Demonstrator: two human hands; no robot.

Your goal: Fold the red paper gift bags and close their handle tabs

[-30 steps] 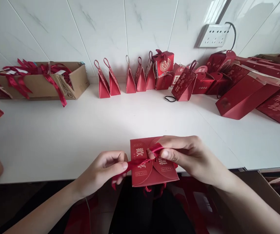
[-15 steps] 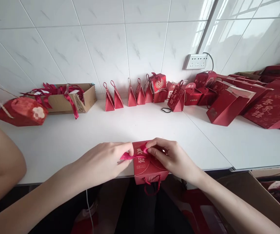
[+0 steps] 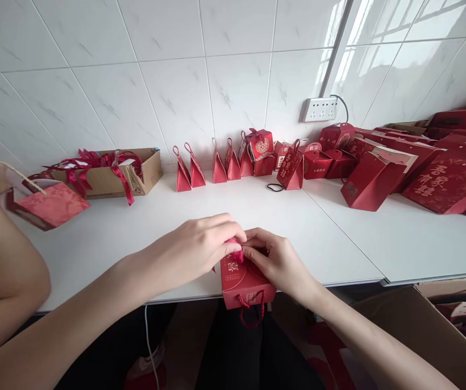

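Note:
A small red gift box (image 3: 244,281) with gold characters rests on the front edge of the white table (image 3: 135,227), its red cord handle hanging over the edge. My left hand (image 3: 200,246) and my right hand (image 3: 271,257) meet over the top of the box. Both are closed, pinching a red ribbon (image 3: 236,252) between their fingertips. Only a small bit of ribbon shows between the fingers.
A cardboard box of red ribbons (image 3: 109,170) stands at back left. Folded red boxes (image 3: 194,168) line the wall, with larger red bags (image 3: 373,176) at right. Another person's arm (image 3: 1,254) holds a red pouch (image 3: 48,206) at left. An open carton (image 3: 428,325) sits below right.
My hands have come together over the box, and the ribbon once stretched out to the left is now gathered between the fingers. The other person's pouch dropped lower.

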